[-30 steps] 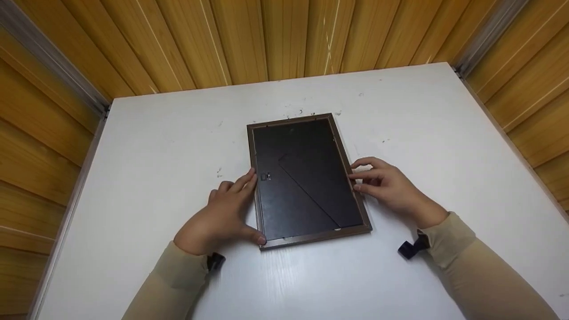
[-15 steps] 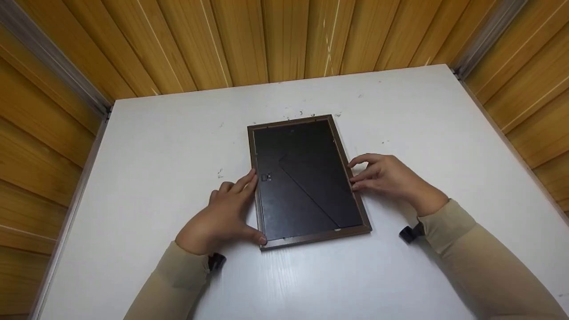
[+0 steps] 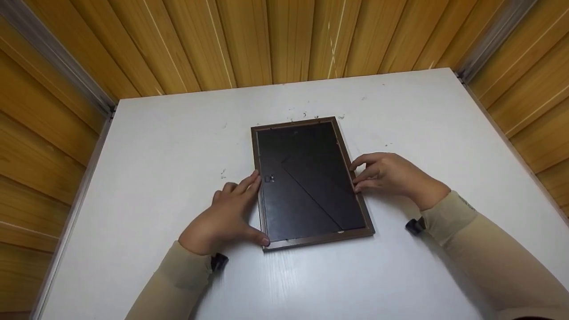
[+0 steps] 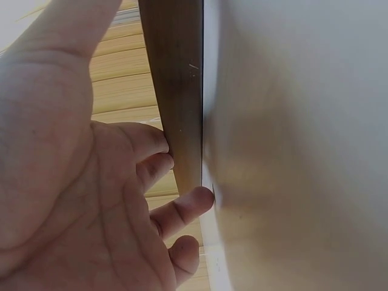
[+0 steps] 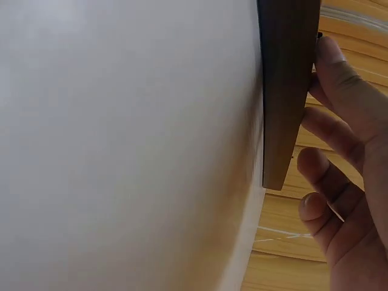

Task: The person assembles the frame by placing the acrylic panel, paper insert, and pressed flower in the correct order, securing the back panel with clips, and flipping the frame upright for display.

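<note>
A picture frame (image 3: 306, 186) lies on the white table with its back up. It has a brown rim, a black backing board and a small hanger near the left edge. My left hand (image 3: 222, 218) rests along the left side, fingers against the rim and thumb on the near left corner. In the left wrist view its fingers (image 4: 185, 212) touch the rim's side. My right hand (image 3: 393, 175) is at the right side, fingertips on the rim. The right wrist view shows the thumb (image 5: 342, 73) beside a small dark tab (image 5: 319, 36) on the rim's back edge.
The white table (image 3: 178, 146) carries scattered dark marks beyond the frame. Wood-patterned walls (image 3: 284, 40) stand at its back and sides. A black wrist device (image 3: 414, 226) sits under the right cuff, another (image 3: 218, 262) under the left.
The fingers of my right hand have drawn closer together at the rim, and the right wrist has shifted slightly away from me. The left hand keeps its hold on the left side.
</note>
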### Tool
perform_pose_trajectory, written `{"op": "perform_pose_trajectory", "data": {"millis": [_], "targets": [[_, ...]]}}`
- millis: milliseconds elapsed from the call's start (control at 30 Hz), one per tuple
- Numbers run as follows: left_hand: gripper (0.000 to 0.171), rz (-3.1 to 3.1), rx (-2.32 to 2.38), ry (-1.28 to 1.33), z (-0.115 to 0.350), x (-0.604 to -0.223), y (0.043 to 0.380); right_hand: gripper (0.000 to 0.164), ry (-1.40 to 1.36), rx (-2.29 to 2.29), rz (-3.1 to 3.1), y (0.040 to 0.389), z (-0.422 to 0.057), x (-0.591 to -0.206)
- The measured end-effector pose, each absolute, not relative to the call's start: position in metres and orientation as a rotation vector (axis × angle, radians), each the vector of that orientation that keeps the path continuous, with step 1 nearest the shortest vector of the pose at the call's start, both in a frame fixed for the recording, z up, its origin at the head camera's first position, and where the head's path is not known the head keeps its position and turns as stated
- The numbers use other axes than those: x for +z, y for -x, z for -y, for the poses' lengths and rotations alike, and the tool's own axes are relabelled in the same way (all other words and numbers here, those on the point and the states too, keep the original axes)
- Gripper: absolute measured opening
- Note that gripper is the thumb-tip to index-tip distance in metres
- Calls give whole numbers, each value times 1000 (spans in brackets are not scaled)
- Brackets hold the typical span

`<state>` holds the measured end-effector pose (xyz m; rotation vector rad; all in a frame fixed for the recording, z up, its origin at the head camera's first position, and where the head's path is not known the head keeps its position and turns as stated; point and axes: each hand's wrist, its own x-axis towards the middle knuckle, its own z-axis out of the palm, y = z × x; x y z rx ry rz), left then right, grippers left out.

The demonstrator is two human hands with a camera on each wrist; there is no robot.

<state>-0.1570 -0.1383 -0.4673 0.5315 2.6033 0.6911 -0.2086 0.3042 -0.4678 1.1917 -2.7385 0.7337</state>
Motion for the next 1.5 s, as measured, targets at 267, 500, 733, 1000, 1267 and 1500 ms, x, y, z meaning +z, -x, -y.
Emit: {"op": "perform_pose_trajectory", "data": {"millis": [267, 500, 733, 1000, 1267, 1500], "targets": [[158, -2605, 676, -550, 138, -465, 156, 14, -1300, 400, 2678, 208, -291, -452], [158, -2599, 687, -558, 137, -466, 156, 21, -1319, 63, 2770, 206, -270, -430], [157, -2593, 688, -551, 139, -465, 155, 32, -1290, -264, 2730, 197, -246, -418], [156, -2607, 680, -543, 139, -465, 153, 21, -1173, 16, 2929, 197, -260, -424], [123, -2617, 645, -622, 149, -459, 170, 49, -1062, 770, 3020, 188, -312, -464], [63, -2721, 746, -811, 157, -457, 217, 51, -1110, 973, 2895, 186, -318, -476]]}}
